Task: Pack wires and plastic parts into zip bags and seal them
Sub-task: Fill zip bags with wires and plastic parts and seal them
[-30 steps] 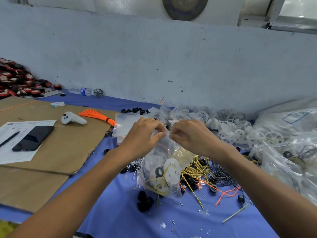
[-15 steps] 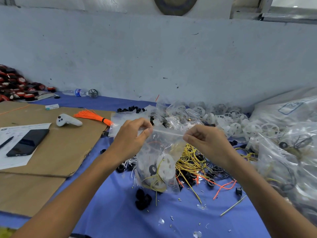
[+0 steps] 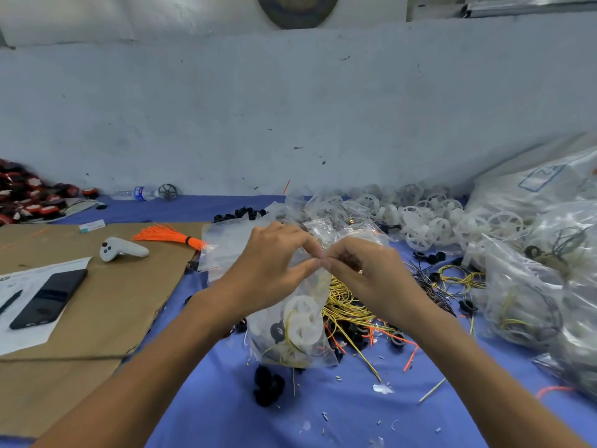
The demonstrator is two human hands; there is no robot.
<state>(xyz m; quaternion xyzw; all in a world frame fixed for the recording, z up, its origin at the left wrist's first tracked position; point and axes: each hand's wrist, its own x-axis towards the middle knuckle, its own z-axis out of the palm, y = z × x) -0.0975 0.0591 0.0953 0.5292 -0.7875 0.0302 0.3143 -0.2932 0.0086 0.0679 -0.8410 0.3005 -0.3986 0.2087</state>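
We see both hands up over the middle of the table [image 3: 226,409], closer to its near edge. The left hand [image 3: 271,270] and right hand [image 3: 365,276] each pinch the top strip of 1 clear zip bag [image 3: 290,344] btw thumb and forefinger, w/ the other fingers curled. The 2 hands' fingertips touch at the middle of the strip. The bag hangs from that pinch, and its bottom reaches the blue cloth. Inside it we make out a white wheel [image 3: 305,318], a black part and some yellow wire.

Loose yellow wires [image 3: 345,305] lie just right of the bag, and black parts [image 3: 268,386] lie in front of it. More white wheels [image 3: 429,221] are heaped along the far edge, and filled bags [image 3: 529,286] pile up at the right edge. The left edge carries cardboard [image 3: 106,302] w/ a phone [image 3: 48,299], a white controller [image 3: 122,249] and an orange wire bundle [image 3: 168,236].
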